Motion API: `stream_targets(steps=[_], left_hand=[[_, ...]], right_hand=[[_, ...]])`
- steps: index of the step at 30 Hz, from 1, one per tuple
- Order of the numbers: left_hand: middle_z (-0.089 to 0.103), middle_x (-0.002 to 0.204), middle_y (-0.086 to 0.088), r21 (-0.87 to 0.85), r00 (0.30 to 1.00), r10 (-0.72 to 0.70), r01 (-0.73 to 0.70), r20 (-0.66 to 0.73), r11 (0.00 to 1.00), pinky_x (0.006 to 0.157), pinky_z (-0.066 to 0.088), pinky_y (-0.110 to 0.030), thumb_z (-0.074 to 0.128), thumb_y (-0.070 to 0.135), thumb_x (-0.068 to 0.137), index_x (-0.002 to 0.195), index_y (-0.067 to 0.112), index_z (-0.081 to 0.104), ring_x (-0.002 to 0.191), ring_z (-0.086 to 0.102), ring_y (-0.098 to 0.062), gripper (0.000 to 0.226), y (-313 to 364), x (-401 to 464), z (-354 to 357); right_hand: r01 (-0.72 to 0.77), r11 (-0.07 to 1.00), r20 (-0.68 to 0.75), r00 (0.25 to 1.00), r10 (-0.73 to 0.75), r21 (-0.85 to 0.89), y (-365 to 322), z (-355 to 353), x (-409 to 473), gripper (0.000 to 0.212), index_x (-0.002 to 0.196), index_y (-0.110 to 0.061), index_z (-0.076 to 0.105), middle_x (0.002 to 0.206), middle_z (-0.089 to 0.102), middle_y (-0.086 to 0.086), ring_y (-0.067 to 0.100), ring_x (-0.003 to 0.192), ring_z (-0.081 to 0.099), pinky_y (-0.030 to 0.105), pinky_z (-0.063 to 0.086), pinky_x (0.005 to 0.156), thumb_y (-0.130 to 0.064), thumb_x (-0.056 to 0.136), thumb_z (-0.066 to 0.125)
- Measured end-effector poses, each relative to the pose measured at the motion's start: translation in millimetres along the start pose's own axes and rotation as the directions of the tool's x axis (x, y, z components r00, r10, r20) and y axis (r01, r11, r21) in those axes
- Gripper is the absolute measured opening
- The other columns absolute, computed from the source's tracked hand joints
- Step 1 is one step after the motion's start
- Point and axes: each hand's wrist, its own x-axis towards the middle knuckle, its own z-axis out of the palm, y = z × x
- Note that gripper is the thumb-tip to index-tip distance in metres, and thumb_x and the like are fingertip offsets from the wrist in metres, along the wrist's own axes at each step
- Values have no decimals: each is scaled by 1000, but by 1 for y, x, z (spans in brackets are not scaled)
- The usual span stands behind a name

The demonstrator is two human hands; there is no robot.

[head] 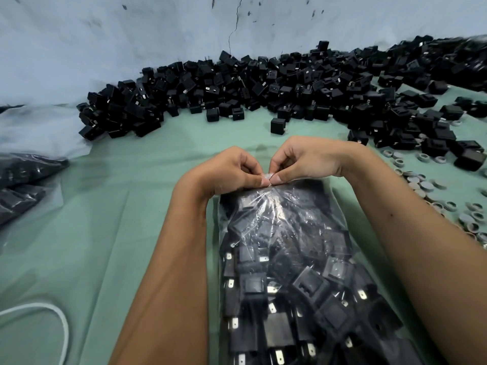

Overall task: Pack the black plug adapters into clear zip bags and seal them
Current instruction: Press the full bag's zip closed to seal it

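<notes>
A clear bag (287, 259) stuffed with black plug adapters lies lengthwise on the green cloth (110, 206) between my forearms. Its far end is gathered into a twisted neck (268, 177). My left hand (232, 171) and my right hand (303, 159) meet there, and the fingertips of both pinch the bunched plastic. A long heap of loose black plug adapters (237, 88) runs across the back of the cloth against the pale wall.
Filled bags of adapters (23, 180) lie at the left edge. Several small grey rings and caps (427, 191) are scattered at the right. A white cable (52, 322) loops at the lower left. One stray adapter (278, 125) sits just beyond my hands.
</notes>
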Motion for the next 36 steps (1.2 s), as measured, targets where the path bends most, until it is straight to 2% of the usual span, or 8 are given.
stream_targets(steps=[5,13,18,21,25,29,32,36], left_hand=[[76,75,-8,20,999,-31,31,17,999,69,50,-33,83,20,84,79,13,79,68,64,-16,9,-1,0,-4],[72,72,-6,26,998,-34,32,52,999,68,48,-33,76,14,91,78,15,76,67,62,-17,13,3,-3,-2],[76,74,-2,10,1000,-21,21,-1,1000,73,55,-33,81,14,86,79,17,77,71,68,-15,9,7,1,3],[73,68,7,99,1000,4,-3,-10,995,75,54,-32,81,18,86,74,23,76,68,65,-9,14,13,7,10],[74,73,2,86,1000,8,-9,17,996,72,53,-31,78,20,90,81,18,77,69,64,-11,9,10,2,8],[71,67,6,104,1000,-24,24,1,994,66,50,-25,78,18,89,76,19,75,65,62,-9,14,11,2,5],[73,69,7,123,999,-39,40,-14,992,70,52,-28,80,20,88,78,22,75,70,65,-12,11,18,8,11],[72,67,10,159,1000,15,-15,4,987,68,50,-25,78,21,90,77,23,75,64,63,-3,14,22,10,13]], right_hand=[[-19,1000,10,1000,18,7,0,0,-2,5,87,-20,80,77,76,-4,3,69,64,14,47,67,-20,92,77],[-65,998,7,998,64,28,2,-5,-5,6,88,-21,82,85,79,1,8,76,66,30,53,79,-23,92,77],[-66,997,-12,998,66,44,6,-7,-9,8,85,-22,82,81,78,0,5,72,66,14,49,67,-20,91,78],[-53,999,-14,999,53,4,3,-4,-5,7,84,-22,82,80,77,1,5,70,64,18,49,70,-22,91,78],[-71,997,-5,997,71,27,7,-11,-12,8,86,-22,82,84,76,12,11,73,63,29,47,75,-27,91,78],[-71,997,-2,997,71,34,13,-17,-19,9,85,-18,81,78,76,9,14,69,65,29,49,71,-23,91,77],[-53,997,15,999,52,62,11,-14,-17,14,82,-15,78,70,74,11,19,62,66,24,51,62,-21,94,74],[-45,996,-14,999,47,72,11,-13,-16,15,80,-15,78,65,67,4,14,60,57,23,47,60,-24,92,76]])
